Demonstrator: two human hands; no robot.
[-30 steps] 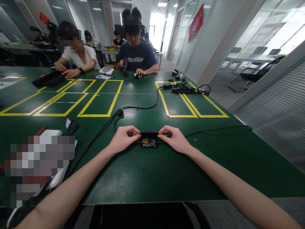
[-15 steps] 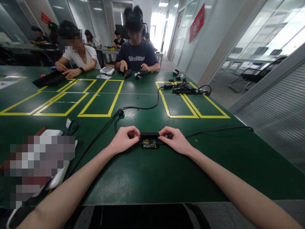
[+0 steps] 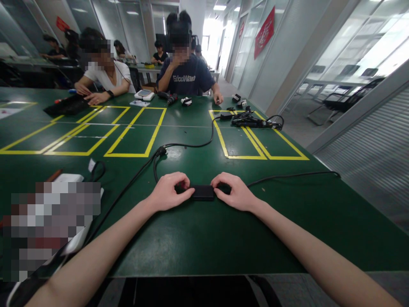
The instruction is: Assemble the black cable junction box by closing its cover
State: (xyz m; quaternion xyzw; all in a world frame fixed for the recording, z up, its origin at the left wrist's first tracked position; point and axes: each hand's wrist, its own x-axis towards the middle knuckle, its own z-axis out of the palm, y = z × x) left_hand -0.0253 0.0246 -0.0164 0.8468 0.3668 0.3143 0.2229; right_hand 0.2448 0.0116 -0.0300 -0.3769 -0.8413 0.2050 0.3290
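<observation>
A small black power adapter box (image 3: 202,192) lies on the green table (image 3: 204,238) just in front of me, its black cover now on top and no circuit board showing. My left hand (image 3: 169,192) pinches its left end with curled fingers. My right hand (image 3: 232,192) grips its right end the same way. A black cable (image 3: 134,179) runs from the box's left side away across the table, and another cable (image 3: 294,174) leads off to the right.
Yellow taped rectangles (image 3: 137,132) mark the table. A pile of black adapters and cables (image 3: 252,120) lies at the far right. Two people sit across the table with tools (image 3: 171,99) and a white device (image 3: 143,94). A white object (image 3: 68,178) lies at left.
The black cover has come down over the open circuit board, which no longer shows. Both hands closed in on the box's ends. The person opposite raised a hand to the face.
</observation>
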